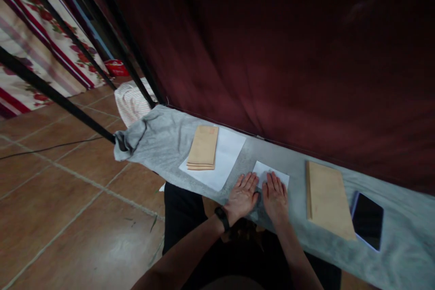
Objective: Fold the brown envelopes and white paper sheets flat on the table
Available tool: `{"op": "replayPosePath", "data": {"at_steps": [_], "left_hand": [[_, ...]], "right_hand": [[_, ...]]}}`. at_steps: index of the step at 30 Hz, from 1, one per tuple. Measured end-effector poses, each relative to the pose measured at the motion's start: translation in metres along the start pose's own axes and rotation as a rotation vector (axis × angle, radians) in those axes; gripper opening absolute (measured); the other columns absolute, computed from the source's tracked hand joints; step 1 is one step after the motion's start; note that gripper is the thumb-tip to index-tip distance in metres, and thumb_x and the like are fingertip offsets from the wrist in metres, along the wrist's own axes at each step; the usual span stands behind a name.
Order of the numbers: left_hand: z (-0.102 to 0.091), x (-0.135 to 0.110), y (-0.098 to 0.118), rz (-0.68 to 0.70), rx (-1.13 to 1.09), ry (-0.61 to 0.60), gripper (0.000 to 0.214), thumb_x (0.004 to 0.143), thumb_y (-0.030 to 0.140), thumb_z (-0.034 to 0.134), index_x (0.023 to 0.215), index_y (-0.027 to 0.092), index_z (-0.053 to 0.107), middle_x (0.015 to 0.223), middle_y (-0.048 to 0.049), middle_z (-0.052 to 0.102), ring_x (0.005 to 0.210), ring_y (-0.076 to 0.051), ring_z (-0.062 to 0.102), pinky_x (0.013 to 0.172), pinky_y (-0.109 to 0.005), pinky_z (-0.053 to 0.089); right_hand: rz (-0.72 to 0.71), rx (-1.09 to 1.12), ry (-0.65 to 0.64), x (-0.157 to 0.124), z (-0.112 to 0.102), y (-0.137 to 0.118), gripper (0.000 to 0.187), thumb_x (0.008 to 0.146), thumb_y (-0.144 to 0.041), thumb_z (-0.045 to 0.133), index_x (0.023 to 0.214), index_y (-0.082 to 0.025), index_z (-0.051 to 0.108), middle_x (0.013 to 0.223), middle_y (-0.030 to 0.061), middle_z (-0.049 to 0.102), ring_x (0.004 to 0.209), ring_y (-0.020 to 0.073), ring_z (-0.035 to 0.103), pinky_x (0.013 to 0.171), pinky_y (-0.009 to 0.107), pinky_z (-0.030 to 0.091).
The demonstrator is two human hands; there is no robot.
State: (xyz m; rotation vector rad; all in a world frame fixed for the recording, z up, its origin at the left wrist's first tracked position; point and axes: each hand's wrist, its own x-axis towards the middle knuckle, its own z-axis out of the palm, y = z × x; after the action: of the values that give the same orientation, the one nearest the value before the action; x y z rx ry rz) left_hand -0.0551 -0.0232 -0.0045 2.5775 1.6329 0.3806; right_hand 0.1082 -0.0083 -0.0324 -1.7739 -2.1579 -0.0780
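Take the small white paper (262,169) as the middle of the dial. Nearest are the person's dark trousers (185,206), the left leg at eight o'clock, and two bare forearms reaching up over the edge of the grey cloth (401,229). A black wristband (222,219) circles the left wrist, between seven and eight.

The left hand (244,195) lies at about half past seven, palm down, fingers straight, their tips at the paper's left side. The right hand (276,198), at about six, is flat too, its fingers spread over the paper. Neither grips anything — both are open, backs upward. The paper lies on the grey cloth, partly hidden under the fingers.

At four o'clock a stack of brown envelopes (330,199) lies on the cloth, and beyond it, in the same direction, a phone (369,219) with a dark screen, close beside the stack's lower corner. Toward ten, a folded brown bundle (203,147) rests on a larger white sheet (232,152).

Farther out, the tiled floor (84,204) spreads from eight to ten, crossed by a thin black cable (50,147). A dark red curtain (272,68) hangs at twelve. At ten come a black pole (57,95), a striped cloth (131,102), a red box (117,68) and — farthest — a flowered curtain (44,45).
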Motion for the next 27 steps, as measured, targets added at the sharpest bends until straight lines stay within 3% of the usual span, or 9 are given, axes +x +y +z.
{"op": "replayPosePath", "data": {"at_steps": [4, 7, 13, 16, 18, 20, 27], "left_hand": [[-0.012, 0.002, -0.005, -0.001, 0.007, -0.02, 0.052, 0.105, 0.038, 0.034, 0.148, 0.013, 0.049, 0.156, -0.0103, 0.049, 0.15, -0.021, 0.036, 0.127, -0.043, 0.02], [-0.032, 0.008, -0.029, -0.102, 0.012, 0.062, 0.05, 0.104, 0.036, 0.035, 0.147, 0.014, 0.05, 0.154, -0.0095, 0.051, 0.151, -0.023, 0.033, 0.127, -0.045, 0.019], [-0.078, 0.01, -0.134, -0.678, 0.042, 0.324, 0.064, 0.099, 0.039, 0.044, 0.153, 0.006, 0.037, 0.161, -0.0254, 0.033, 0.154, -0.037, 0.022, 0.123, -0.058, 0.019], [-0.085, -0.002, -0.178, -0.932, 0.05, 0.297, 0.073, 0.095, 0.048, 0.052, 0.15, 0.002, 0.038, 0.151, -0.0331, 0.043, 0.146, -0.044, 0.035, 0.114, -0.059, 0.031], [-0.084, -0.011, -0.193, -0.96, 0.008, 0.187, 0.073, 0.091, 0.051, 0.059, 0.147, 0.006, 0.042, 0.137, -0.0284, 0.058, 0.132, -0.04, 0.052, 0.105, -0.049, 0.042], [-0.081, -0.018, -0.196, -0.934, 0.036, 0.161, 0.068, 0.09, 0.05, 0.062, 0.143, 0.011, 0.047, 0.131, -0.0231, 0.062, 0.123, -0.037, 0.057, 0.099, -0.042, 0.044], [-0.083, -0.015, -0.202, -0.926, 0.112, 0.144, 0.049, 0.083, 0.048, 0.07, 0.12, 0.017, 0.064, 0.114, -0.0174, 0.067, 0.11, -0.035, 0.061, 0.087, -0.038, 0.045]], "right_hand": [[-0.027, -0.02, -0.044, 0.005, 0.002, -0.007, 0.053, 0.105, -0.029, 0.027, 0.154, -0.017, 0.044, 0.163, 0.0135, 0.035, 0.15, 0.03, 0.032, 0.12, 0.056, 0.023], [-0.03, -0.042, -0.037, 0.004, 0.002, -0.009, 0.053, 0.106, -0.031, 0.027, 0.154, -0.017, 0.043, 0.164, 0.0131, 0.034, 0.15, 0.0309, 0.032, 0.121, 0.056, 0.022], [-0.006, -0.037, -0.018, 0.003, 0.003, -0.008, 0.054, 0.105, -0.036, 0.027, 0.153, -0.017, 0.046, 0.163, 0.0122, 0.037, 0.149, 0.0312, 0.034, 0.121, 0.055, 0.022], [-0.006, -0.036, -0.021, 0.003, 0.004, -0.009, 0.055, 0.105, -0.036, 0.027, 0.153, -0.017, 0.045, 0.162, 0.0127, 0.037, 0.149, 0.0319, 0.035, 0.121, 0.056, 0.022], [-0.009, -0.037, -0.02, 0.003, 0.004, -0.009, 0.055, 0.105, -0.036, 0.026, 0.153, -0.017, 0.045, 0.162, 0.0127, 0.037, 0.148, 0.032, 0.035, 0.121, 0.056, 0.023], [-0.011, -0.036, -0.024, 0.003, 0.004, -0.009, 0.055, 0.105, -0.036, 0.026, 0.153, -0.017, 0.046, 0.163, 0.0124, 0.037, 0.149, 0.0318, 0.035, 0.121, 0.055, 0.022], [0.004, -0.027, -0.044, 0.004, 0.001, -0.01, 0.054, 0.105, -0.034, 0.028, 0.154, -0.018, 0.043, 0.164, 0.0119, 0.035, 0.15, 0.0309, 0.033, 0.122, 0.056, 0.021]]}}
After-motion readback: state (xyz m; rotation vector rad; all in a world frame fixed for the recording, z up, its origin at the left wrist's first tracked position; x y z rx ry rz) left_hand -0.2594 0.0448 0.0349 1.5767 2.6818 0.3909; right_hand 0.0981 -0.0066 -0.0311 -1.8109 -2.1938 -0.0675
